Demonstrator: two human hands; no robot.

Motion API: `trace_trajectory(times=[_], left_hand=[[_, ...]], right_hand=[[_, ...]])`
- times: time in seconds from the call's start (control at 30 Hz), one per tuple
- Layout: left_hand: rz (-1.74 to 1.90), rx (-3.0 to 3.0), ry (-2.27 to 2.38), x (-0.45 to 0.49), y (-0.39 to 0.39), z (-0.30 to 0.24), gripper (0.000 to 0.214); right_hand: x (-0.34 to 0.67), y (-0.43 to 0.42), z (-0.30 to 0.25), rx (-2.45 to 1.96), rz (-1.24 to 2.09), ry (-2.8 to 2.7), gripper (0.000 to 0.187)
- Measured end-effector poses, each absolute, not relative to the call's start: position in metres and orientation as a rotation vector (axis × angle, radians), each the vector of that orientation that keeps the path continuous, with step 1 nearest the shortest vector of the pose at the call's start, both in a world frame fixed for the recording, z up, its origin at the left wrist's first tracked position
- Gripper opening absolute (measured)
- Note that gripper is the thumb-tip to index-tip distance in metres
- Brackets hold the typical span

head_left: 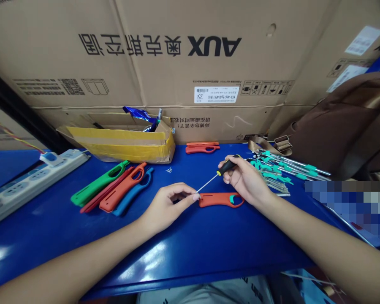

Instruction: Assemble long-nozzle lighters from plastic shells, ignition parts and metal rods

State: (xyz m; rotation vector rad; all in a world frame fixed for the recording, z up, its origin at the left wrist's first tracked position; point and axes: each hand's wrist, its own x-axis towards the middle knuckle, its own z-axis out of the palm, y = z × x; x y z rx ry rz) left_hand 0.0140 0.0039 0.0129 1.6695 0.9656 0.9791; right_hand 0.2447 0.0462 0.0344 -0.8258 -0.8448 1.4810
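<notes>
My right hand (245, 177) is wrapped round the black and yellow handle of a screwdriver (207, 183), whose thin shaft slants down to the left. At its tip the fingers of my left hand (169, 206) are pinched together; whatever they hold is too small to make out. Just beneath both hands, an orange gas lighter casing (217, 200) lies flat on the blue table, with a green trigger in its looped end. The left fingertips are at the casing's left end. Whether they touch it I cannot tell.
Green (98, 185), red, orange and blue casings lie at left. Behind them stands a yellow-taped cardboard box (123, 145). More orange casings (202, 147) lie at the back. Metal rods with green parts (275, 166) are piled right, near a brown bag (338, 126). A power strip (34, 181) runs along the left.
</notes>
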Motion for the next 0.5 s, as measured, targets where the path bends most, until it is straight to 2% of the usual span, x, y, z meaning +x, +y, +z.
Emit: trace_trajectory(times=[0.5], left_hand=[[0.911,1.643,0.988,0.0147,0.0036,0.014,0.02]], right_hand=[[0.2476,0.0457,0.0355,-0.818,1.45,-0.923,0.025]])
